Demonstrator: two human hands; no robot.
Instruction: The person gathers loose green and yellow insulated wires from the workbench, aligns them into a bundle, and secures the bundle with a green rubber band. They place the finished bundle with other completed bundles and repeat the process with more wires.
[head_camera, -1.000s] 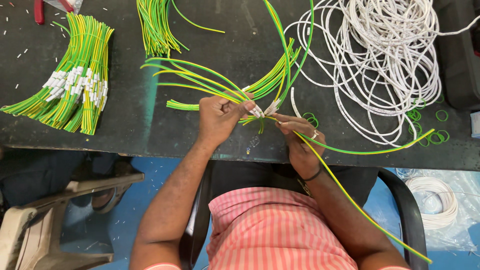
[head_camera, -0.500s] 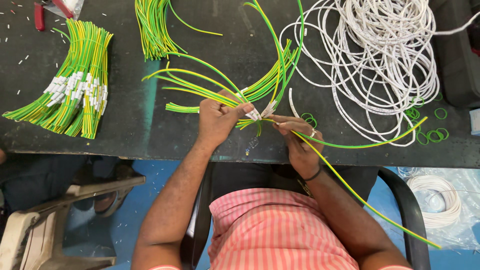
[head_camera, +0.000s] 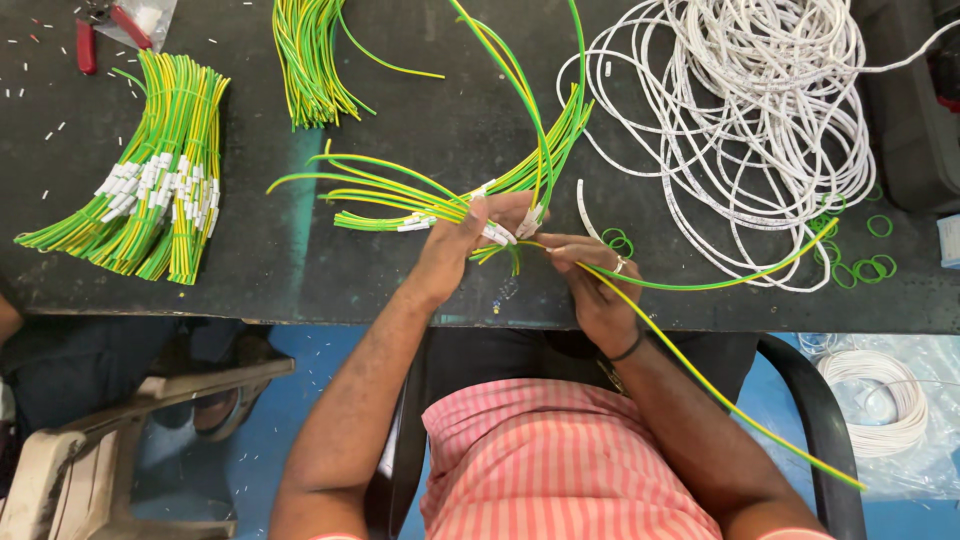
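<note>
Between the two hands, near the front edge of the dark surface (head_camera: 300, 270), the fingers (head_camera: 505, 212) of the left hand (head_camera: 465, 245) are pressed around a fanned bunch of green-yellow wires (head_camera: 400, 195) at their white-sleeved ends. The right hand (head_camera: 585, 275) pinches a single long green-yellow wire (head_camera: 700, 375) that trails off over the lap.

Compared with a second ago, the bunch has been lifted slightly and the loose wire's loop on the right has flattened toward the surface, so I judge the single wire is being drawn in to join the bunch.

Farther out lie a finished bundle with white tags (head_camera: 150, 185) at left, a cut bundle (head_camera: 310, 60) at the top, a white cable coil (head_camera: 760, 120) and small green rings (head_camera: 860, 265) at right.

Exactly what the fingertips do at the sleeve ends is too small to make out; red-handled pliers (head_camera: 95, 35) are cut off at the top edge.
</note>
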